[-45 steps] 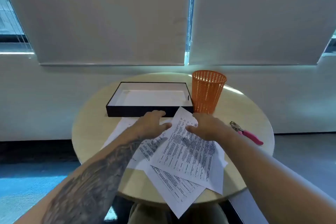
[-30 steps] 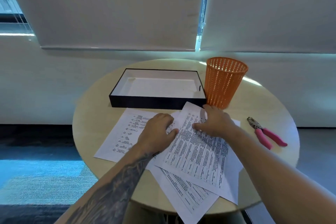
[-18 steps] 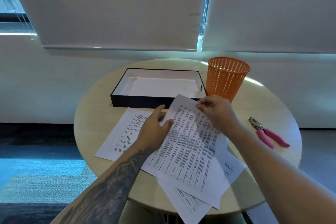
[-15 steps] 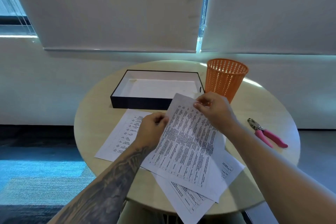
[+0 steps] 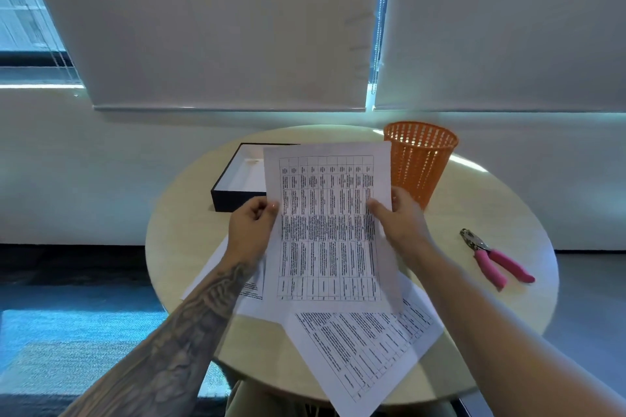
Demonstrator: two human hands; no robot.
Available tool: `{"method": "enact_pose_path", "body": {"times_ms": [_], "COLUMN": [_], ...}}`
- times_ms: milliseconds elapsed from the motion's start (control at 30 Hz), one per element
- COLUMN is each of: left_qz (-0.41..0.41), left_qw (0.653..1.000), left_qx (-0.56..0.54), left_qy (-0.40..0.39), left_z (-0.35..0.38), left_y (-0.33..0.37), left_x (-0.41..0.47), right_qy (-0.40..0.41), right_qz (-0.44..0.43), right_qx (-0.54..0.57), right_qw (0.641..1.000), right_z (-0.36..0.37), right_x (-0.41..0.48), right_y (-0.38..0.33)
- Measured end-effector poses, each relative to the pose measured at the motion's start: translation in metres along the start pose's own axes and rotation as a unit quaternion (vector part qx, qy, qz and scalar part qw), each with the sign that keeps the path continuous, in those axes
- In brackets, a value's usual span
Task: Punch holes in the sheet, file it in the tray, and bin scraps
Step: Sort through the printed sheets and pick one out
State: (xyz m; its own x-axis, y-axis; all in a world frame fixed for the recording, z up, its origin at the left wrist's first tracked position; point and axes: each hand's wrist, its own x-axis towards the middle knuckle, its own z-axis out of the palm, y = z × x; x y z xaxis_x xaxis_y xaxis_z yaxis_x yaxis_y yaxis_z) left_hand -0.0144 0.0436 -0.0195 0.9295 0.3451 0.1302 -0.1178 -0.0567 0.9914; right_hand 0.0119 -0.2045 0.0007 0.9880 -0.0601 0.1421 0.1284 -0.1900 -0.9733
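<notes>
Both hands hold one printed sheet [image 5: 327, 227] up above the round bench [image 5: 474, 206]. The left hand [image 5: 250, 230] pinches its left edge and the right hand [image 5: 399, 223] pinches its right edge. The pink hole punch [image 5: 496, 261] lies alone on the right.

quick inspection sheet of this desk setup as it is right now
surface: round wooden table, pale top.
job's things: printed sheet held upright off the table; black tray behind it; orange mesh bin at back right; pink-handled hole punch lying at right, untouched.
clutter: loose sheets overlapping at the near edge.
grippers: left hand and right hand pinch the sheet's side edges.
cables: nothing seen.
surroundings: window blinds lowered; blue carpet.
</notes>
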Motion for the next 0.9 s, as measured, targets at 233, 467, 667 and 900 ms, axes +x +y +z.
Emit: {"method": "enact_pose_path", "body": {"times_ms": [233,467,667,900], "left_qz": [-0.11,-0.032,-0.014,-0.026], "left_qw": [0.988,0.998,0.985,0.981], "left_qx": [-0.098,0.022,0.013,0.005], "left_qy": [-0.037,0.05,0.173,0.194], "left_z": [-0.022,-0.04,-0.05,-0.051], "left_y": [-0.007,-0.016,-0.032,-0.033], "left_x": [0.002,0.001,0.004,0.007], "right_qy": [-0.011,-0.013,-0.107,-0.072], "right_qz": [0.026,-0.036,-0.071,-0.048], "right_qx": [0.033,-0.091,-0.523,-0.513], "right_qw": [0.999,0.995,0.843,0.854], "right_z": [0.023,0.026,0.013,0.002], "right_x": [-0.001,0.0,-0.006,0.002], "right_y": [-0.003,0.006,0.044,0.044]}}
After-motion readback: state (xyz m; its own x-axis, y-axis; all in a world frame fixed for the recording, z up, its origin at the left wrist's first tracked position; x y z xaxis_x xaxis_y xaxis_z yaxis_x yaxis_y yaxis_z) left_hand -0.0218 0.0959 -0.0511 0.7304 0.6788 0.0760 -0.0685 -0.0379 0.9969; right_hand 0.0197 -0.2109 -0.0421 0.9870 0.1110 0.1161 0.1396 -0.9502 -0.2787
